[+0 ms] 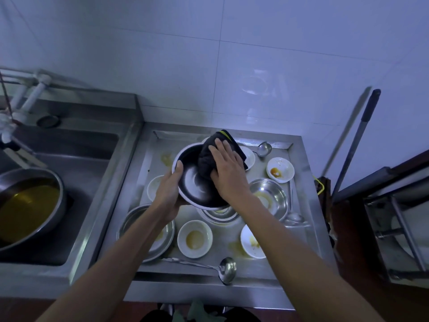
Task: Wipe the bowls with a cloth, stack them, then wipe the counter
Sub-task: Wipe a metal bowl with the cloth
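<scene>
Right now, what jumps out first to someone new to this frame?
At center, above the steel counter, the left hand tilts up a black bowl, its grip on the rim, while the right hand presses a dark cloth into it. Dirty white and steel bowls ring them, and a pan of yellow liquid sits in the sink at left.

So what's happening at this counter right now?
A person is wiping a black bowl with a dark cloth. The left hand grips the bowl's rim, tilting it above the steel counter; the right hand presses the cloth inside. Dirty white bowls, steel bowls and ladles remain on the counter, unstacked.
</scene>
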